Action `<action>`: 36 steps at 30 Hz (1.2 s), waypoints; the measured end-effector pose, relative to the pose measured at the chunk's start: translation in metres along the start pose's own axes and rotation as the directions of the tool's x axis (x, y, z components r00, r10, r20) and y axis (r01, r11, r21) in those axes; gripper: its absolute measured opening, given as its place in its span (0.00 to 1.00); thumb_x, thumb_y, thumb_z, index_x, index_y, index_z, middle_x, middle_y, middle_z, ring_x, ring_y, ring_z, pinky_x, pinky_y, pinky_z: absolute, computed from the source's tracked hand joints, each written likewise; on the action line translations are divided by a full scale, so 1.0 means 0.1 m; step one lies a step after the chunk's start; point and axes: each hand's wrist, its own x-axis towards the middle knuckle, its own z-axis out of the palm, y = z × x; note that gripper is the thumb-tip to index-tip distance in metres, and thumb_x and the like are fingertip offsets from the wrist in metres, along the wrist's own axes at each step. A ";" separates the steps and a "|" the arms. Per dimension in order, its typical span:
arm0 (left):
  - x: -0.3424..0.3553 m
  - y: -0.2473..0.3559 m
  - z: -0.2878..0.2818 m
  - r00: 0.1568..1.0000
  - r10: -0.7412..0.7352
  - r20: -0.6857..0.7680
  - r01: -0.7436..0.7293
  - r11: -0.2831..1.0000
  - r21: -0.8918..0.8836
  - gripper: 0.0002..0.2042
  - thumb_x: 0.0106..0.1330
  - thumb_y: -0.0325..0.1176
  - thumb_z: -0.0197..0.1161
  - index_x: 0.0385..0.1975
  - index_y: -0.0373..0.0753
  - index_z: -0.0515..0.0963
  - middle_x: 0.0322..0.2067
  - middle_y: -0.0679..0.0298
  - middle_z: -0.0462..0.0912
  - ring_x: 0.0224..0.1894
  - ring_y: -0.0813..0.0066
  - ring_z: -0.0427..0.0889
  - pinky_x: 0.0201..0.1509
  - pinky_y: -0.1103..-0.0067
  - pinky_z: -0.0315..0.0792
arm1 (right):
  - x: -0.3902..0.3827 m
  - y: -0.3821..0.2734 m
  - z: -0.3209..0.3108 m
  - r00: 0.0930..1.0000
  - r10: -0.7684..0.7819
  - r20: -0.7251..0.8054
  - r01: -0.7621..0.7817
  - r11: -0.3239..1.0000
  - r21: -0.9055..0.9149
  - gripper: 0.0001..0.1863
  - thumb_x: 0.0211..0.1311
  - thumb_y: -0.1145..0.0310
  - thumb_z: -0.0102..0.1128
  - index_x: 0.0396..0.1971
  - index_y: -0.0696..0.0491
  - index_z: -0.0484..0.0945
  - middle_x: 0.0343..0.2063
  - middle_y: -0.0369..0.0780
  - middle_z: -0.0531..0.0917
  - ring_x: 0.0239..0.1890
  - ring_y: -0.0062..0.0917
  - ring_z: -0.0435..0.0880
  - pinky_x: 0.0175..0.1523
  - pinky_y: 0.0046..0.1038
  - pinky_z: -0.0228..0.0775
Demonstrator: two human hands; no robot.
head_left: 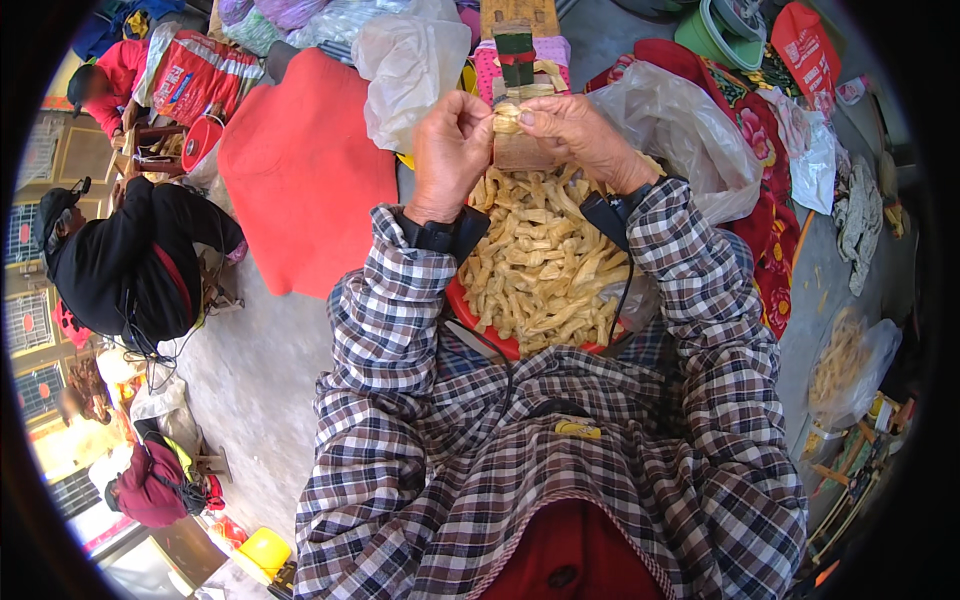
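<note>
My left hand (pixel 448 155) and my right hand (pixel 588 138) meet at the far end of my reach, fingertips pinched. Between them is a small pale-yellow folded strip (pixel 507 118), its material hard to tell. Just beneath lies a wooden board (pixel 520 153), which runs away from me to a wooden block with a green and red wrapped part (pixel 515 60). Nearer my lap, a heap of similar yellowish folded pieces (pixel 545 260) fills a red basin (pixel 508 348). Both wrists carry dark bands, and a thin cable hangs over the heap from the right one.
Left of my arms spreads a red-orange cloth (pixel 305 170), with a white plastic bag (pixel 410 70) beyond. On the right are a clear plastic bag (pixel 680 130), a red flowered cloth (pixel 775 260) and green basins (pixel 722 35). Several people sit along the far left.
</note>
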 end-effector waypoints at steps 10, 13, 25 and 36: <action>-0.01 0.06 -0.06 0.954 -0.252 0.162 0.261 0.965 -0.037 0.08 0.63 0.30 0.64 0.27 0.33 0.77 0.18 0.72 0.75 0.20 0.87 0.70 0.22 0.85 0.66 | 0.03 0.03 0.09 0.997 -0.006 -0.079 -0.004 0.991 -0.133 0.20 0.71 0.51 0.49 0.38 0.52 0.81 0.16 0.22 0.62 0.18 0.07 0.54 0.22 0.15 0.45; -0.02 0.05 0.00 0.948 -0.265 0.175 0.251 0.963 0.099 0.13 0.65 0.35 0.63 0.21 0.34 0.76 0.17 0.73 0.71 0.19 0.88 0.64 0.20 0.83 0.59 | 0.05 0.07 0.09 0.995 -0.020 -0.100 0.001 0.982 -0.186 0.22 0.71 0.48 0.48 0.37 0.51 0.81 0.16 0.23 0.63 0.17 0.07 0.55 0.22 0.15 0.47; -0.04 0.14 -0.11 0.943 -0.203 0.262 0.281 0.908 -0.310 0.10 0.64 0.34 0.64 0.39 0.36 0.74 0.30 0.70 0.77 0.29 0.85 0.74 0.32 0.87 0.70 | 0.22 0.27 -0.23 0.925 -0.143 -0.353 0.067 0.974 -0.217 0.20 0.68 0.54 0.55 0.31 0.59 0.79 0.24 0.34 0.79 0.28 0.16 0.73 0.35 0.23 0.68; -0.10 0.02 0.16 0.975 0.012 0.223 0.022 0.989 -0.148 0.04 0.59 0.22 0.64 0.33 0.34 0.77 0.29 0.72 0.78 0.34 0.89 0.73 0.40 0.88 0.69 | 0.16 0.20 -0.05 0.908 -0.359 -0.218 0.140 0.748 -0.648 0.18 0.68 0.58 0.56 0.30 0.59 0.79 0.19 0.35 0.75 0.23 0.17 0.70 0.29 0.25 0.66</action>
